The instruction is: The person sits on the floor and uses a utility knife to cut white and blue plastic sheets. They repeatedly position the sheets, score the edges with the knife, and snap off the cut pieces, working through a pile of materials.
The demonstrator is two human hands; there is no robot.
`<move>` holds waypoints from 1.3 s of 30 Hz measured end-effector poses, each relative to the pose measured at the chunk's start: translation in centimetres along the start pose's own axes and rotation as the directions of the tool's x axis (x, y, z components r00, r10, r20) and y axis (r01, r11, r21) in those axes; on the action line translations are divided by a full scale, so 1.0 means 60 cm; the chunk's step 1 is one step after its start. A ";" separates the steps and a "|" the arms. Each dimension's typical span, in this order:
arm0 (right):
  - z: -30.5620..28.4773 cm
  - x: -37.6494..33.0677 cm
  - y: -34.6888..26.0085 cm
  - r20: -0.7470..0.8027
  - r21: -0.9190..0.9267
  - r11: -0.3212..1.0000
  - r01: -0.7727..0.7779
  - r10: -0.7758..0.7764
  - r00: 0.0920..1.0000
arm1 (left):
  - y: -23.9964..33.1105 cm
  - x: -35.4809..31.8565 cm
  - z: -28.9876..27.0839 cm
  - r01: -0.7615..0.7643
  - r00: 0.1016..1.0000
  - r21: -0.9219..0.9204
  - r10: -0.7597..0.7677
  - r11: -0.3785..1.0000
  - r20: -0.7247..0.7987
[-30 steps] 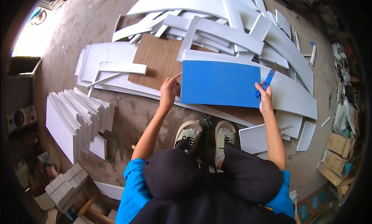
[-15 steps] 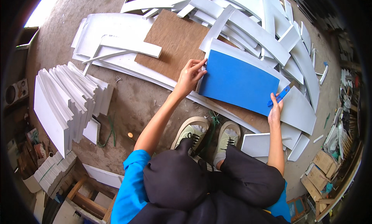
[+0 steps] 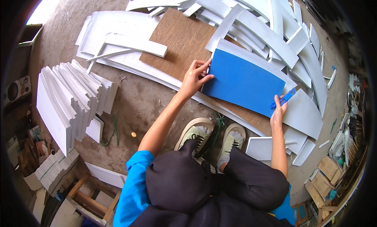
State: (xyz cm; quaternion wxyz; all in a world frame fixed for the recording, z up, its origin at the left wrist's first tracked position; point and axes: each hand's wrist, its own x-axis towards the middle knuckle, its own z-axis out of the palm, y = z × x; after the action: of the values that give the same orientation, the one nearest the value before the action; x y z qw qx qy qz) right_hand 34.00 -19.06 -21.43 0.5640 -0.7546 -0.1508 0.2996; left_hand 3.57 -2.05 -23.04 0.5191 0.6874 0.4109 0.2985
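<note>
In the head view, the left hand [image 3: 195, 78] pinches the left edge of the blue sheet [image 3: 245, 83], which spans between both grips, apparently to steady it. The right hand [image 3: 278, 112] closes around a blue cutter [image 3: 284, 98] beside the sheet's right end, seemingly keeping it handy; a brown board [image 3: 182, 34] lies just beyond the left grip.

A workshop is suggested by the rough, stained floor [image 3: 135, 95] near a brown board [image 3: 180, 44], by the white strips [image 3: 267, 38] heaped to the board's right, the white panels [image 3: 72, 103] stacked on edge to its near left, and the blue cutter [image 3: 288, 96] held to its near right.
</note>
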 end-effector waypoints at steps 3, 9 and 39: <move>-0.002 0.002 0.008 0.005 0.007 0.999 0.042 -0.042 0.999 | 0.003 0.001 -0.002 -0.005 1.000 0.053 0.004 0.999 0.003; 0.013 0.003 0.008 0.025 -0.148 0.963 0.225 -0.224 0.974 | 0.005 -0.002 0.003 0.021 1.000 0.095 -0.021 0.995 -0.003; -0.020 0.067 -0.007 0.135 -0.389 0.886 0.251 -0.215 0.967 | 0.004 0.003 0.034 -0.006 1.000 0.438 0.019 0.899 -0.025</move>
State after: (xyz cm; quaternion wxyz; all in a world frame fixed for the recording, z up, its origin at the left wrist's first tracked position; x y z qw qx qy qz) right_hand 37.91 -17.57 -21.93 0.4211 -0.8168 -0.3236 0.2253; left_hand 5.40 -2.90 -23.37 0.3437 0.7847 0.4704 0.2118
